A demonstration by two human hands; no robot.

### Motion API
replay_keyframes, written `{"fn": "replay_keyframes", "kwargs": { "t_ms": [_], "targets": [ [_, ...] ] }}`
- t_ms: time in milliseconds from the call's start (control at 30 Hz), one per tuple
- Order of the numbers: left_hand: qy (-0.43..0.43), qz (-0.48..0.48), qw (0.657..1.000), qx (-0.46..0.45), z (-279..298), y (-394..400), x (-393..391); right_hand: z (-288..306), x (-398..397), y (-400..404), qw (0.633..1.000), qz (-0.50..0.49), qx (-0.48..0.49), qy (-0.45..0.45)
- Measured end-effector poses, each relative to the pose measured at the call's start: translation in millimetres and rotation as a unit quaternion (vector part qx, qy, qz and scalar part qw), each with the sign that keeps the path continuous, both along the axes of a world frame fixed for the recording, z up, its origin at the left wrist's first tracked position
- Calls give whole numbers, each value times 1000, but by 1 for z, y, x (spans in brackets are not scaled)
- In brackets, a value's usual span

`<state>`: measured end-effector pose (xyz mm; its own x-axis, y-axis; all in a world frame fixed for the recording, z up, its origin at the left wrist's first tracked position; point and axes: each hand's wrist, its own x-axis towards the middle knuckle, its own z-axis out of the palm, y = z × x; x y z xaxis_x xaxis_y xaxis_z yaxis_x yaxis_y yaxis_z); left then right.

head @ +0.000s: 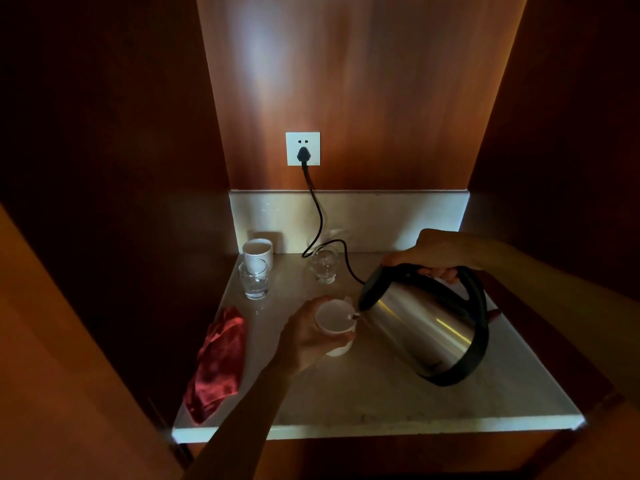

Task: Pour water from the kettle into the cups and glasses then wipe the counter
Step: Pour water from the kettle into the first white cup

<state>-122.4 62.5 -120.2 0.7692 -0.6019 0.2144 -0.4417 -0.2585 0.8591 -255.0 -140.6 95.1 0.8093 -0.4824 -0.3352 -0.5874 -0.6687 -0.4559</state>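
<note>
My right hand grips the black handle of a steel kettle, which is tilted left with its spout over a white cup. My left hand is wrapped around that cup on the pale stone counter. A second white cup stands at the back left, with a clear glass just in front of it. Another clear glass stands at the back middle. A red cloth lies crumpled along the counter's left edge.
A black cord runs from a white wall socket down across the back of the counter toward the kettle's side. Dark wooden walls close in the counter on the left, right and back. The counter's front edge is lit white.
</note>
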Motion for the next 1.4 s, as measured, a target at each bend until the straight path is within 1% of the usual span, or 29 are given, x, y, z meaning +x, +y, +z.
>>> {"fn": "replay_keyframes", "kwargs": {
  "t_ms": [267, 367, 567, 833, 1133, 1233, 1400],
  "targets": [
    [-10, 4, 1000, 6, 0, -1, -1, 7, 5, 4, 1000, 15, -3, 7],
    [-9, 4, 1000, 6, -1, 0, 0, 7, 7, 4, 1000, 19, -17, 19],
    [-3, -1, 1000, 4, -2, -1, 1, 8, 12, 1, 999, 25, -1, 24],
    [-6, 5, 1000, 7, -1, 0, 1, 12, 17, 4, 998, 37, -19, 36],
    [-19, 3, 1000, 14, -1, 0, 2, 15, 22, 6, 998, 37, -26, 54],
    [-11, 3, 1000, 8, -2, 0, 2, 16, 23, 6, 997, 37, -21, 60],
    [-15, 7, 1000, 2, -4, -1, 2, 14, 25, 6, 998, 30, -26, 56]
  ]
}}
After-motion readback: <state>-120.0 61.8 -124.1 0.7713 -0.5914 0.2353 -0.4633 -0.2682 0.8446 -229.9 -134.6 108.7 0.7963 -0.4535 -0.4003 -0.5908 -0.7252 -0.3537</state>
